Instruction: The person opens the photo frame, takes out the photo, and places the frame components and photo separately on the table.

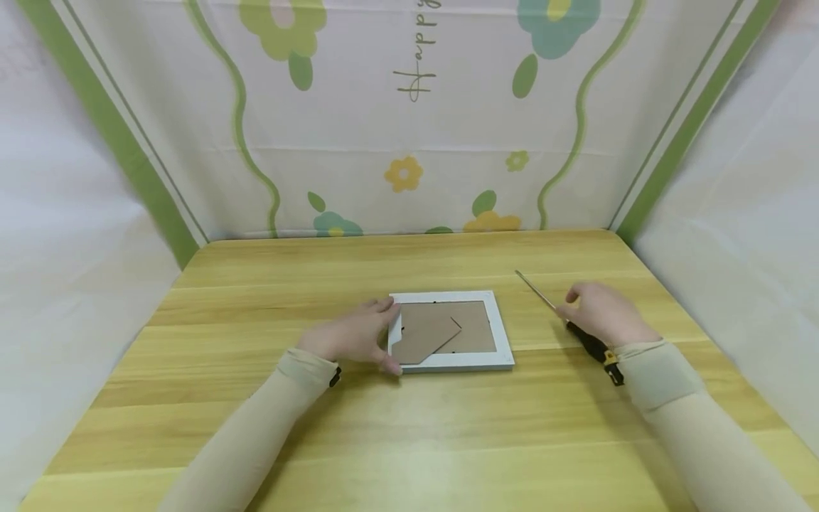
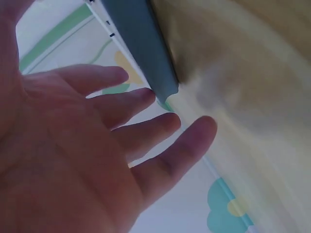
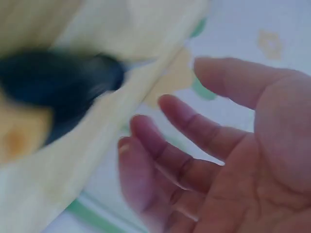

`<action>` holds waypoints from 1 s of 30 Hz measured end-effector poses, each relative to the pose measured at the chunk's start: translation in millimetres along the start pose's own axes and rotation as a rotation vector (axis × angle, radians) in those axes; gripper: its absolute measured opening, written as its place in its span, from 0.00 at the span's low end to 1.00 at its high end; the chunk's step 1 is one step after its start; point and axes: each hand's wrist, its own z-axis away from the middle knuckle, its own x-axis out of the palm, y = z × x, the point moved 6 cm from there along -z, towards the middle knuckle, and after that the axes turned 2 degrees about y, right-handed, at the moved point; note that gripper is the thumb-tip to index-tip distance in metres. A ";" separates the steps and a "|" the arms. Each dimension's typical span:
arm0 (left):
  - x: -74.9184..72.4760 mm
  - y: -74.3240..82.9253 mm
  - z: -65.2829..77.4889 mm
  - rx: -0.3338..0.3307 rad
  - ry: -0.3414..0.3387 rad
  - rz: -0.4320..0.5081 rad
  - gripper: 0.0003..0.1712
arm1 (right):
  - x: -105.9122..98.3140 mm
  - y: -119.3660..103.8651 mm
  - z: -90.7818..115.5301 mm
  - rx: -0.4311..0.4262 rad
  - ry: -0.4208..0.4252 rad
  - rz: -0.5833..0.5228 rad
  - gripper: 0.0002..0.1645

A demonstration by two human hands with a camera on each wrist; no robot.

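Near the screwdriver (image 1: 587, 344), the right hand (image 1: 603, 313) hangs, fingers (image 3: 206, 137) loosely bent.

The table (image 1: 409, 448) has a yellowy wood-grain top, kinda stripey. Behind it hangs a white cloth (image 1: 345, 114) with "Happy" lettering (image 1: 414, 89) running sideways up at 12 o'clock. There's a big olive flower (image 1: 262, 21) at 11, a teal flower (image 1: 557, 39) at 1, plus a little orange flower (image 1: 403, 161) below the text. Wavy green vines (image 1: 239, 99) run down both sides, straight green bands (image 1: 130, 156) at 10 and 2.
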 end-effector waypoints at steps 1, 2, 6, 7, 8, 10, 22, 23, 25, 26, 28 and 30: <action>0.5 0.5 0.7 0.008 0.001 -0.004 0.70 | 1.6 5.1 1.1 0.006 -0.022 0.012 0.30; 1.0 0.6 1.0 0.011 0.000 -0.011 0.70 | 3.9 9.6 1.7 0.012 -0.046 0.022 0.32; -0.3 1.0 2.1 0.006 0.007 -0.006 0.69 | 13.8 20.3 3.8 0.021 -0.134 0.019 0.34; -0.7 1.2 2.3 0.005 0.010 -0.003 0.69 | 15.6 21.8 4.4 0.022 -0.149 0.010 0.32; -0.5 1.2 2.2 0.003 0.008 -0.003 0.69 | 17.1 22.9 4.8 0.021 -0.155 0.000 0.28; -0.7 1.7 2.5 -0.001 0.012 0.010 0.69 | 17.8 23.7 6.0 0.006 -0.146 -0.009 0.22; 6.3 0.1 4.3 -0.013 0.011 0.043 0.69 | -3.9 -2.2 17.6 -0.114 0.083 -0.076 0.10; 5.8 0.1 5.3 -0.018 0.011 0.043 0.69 | -9.6 -9.0 18.8 -0.143 0.111 -0.068 0.10; 4.2 0.6 6.8 -0.030 0.009 0.040 0.69 | -20.8 -24.4 22.4 -0.213 0.156 -0.060 0.09; 3.6 1.1 7.3 -0.029 0.009 0.041 0.69 | -25.6 -31.9 24.5 -0.248 0.173 -0.058 0.08; 3.5 1.7 7.1 -0.029 0.008 0.036 0.68 | -32.3 -45.4 27.4 -0.324 0.206 -0.063 0.08; 3.3 2.9 6.1 -0.023 0.008 0.034 0.68 | -36.3 -57.1 29.5 -0.372 0.208 -0.074 0.09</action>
